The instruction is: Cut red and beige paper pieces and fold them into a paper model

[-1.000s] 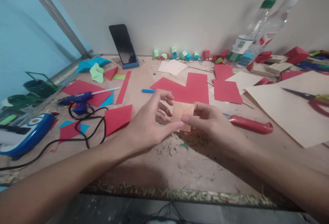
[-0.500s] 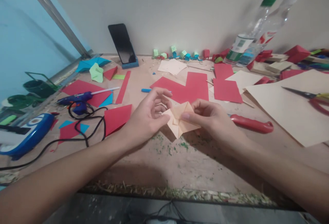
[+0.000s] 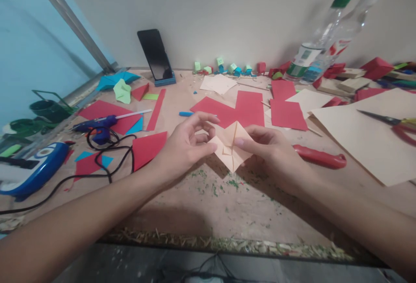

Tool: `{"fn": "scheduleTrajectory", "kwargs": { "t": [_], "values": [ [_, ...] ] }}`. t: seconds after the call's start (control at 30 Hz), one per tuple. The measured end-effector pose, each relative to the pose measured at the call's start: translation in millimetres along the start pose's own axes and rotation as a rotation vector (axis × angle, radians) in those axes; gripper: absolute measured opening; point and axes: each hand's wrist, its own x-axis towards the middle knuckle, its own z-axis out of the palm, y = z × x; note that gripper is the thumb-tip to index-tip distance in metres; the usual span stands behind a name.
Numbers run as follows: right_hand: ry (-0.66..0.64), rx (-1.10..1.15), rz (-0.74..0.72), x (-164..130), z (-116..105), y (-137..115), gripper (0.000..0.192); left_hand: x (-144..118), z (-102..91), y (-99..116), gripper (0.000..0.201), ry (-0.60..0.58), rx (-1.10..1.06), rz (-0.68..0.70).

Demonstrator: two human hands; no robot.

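In the head view, a small peach folded paper [image 3: 231, 148] is held just above the counter [image 3: 227, 205], near the middle of the scene, pinched between both hands. The left hand [image 3: 185, 146] is closed on the paper's left corner with thumb and forefinger, the other fingers curled loosely above; the right hand [image 3: 269, 151] is closed on the right side, its thumb laid across the central crease. The piece is seen as a diamond with flaps partly opened along a vertical fold, so the step in hand is judged to be the opening or squashing of a fold in an origami piece. For the next move, a steady pinch on both corners seems called for, with the flaps spread evenly so that the creases are not torn or skewed. Just beyond the hands red paper sheets [image 3: 242, 112] are spread; a red-handled knife [image 3: 320, 157] lies to the right, close to the right hand. A blue glue gun [image 3: 97, 123] with its black cord lies well apart on the left, and a phone [image 3: 155, 55] is propped at the far wall.
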Motion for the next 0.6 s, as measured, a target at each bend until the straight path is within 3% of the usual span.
{"fn": "scheduleTrajectory", "kwargs": {
  "t": [0.2,0.4,0.6],
  "values": [
    [-0.028,-0.315,-0.095,-1.2,-3.4,-4.2,0.018,-1.8,1.4,0.0,0.011,-0.094,0.212,0.029],
    [-0.029,-0.124,-0.011,-1.8,-1.7,-4.0,0.026,-1.2,3.1,2.0,0.008,0.041,0.226,0.086],
    [-0.059,-0.072,0.055,-1.2,-0.6,-3.4,0.028,0.5,2.2,1.0,0.006,0.038,0.142,0.058]
  ]
}}
